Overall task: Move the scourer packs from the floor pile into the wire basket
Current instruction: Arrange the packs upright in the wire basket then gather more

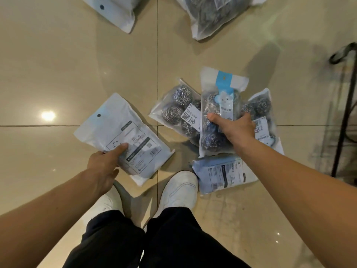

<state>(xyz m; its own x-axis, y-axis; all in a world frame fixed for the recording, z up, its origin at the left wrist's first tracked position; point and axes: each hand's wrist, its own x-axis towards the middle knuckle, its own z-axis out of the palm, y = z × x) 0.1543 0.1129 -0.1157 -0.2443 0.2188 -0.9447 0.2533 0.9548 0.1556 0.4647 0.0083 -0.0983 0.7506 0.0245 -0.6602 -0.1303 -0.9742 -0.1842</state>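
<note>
My left hand grips a white scourer pack, printed back facing up, held over the tiled floor. My right hand grips a clear pack of steel scourers with a blue header card, thumb on its front. Beside and under it lies a floor pile: a clear scourer pack to its left, another to its right, and a blue-backed pack near my right shoe. The wire basket is not in view.
Two more bagged packs lie at the top, a white one and a larger one full of scourers. A black metal stand leg rises at the right. My white shoes stand just below the pile on beige tiles.
</note>
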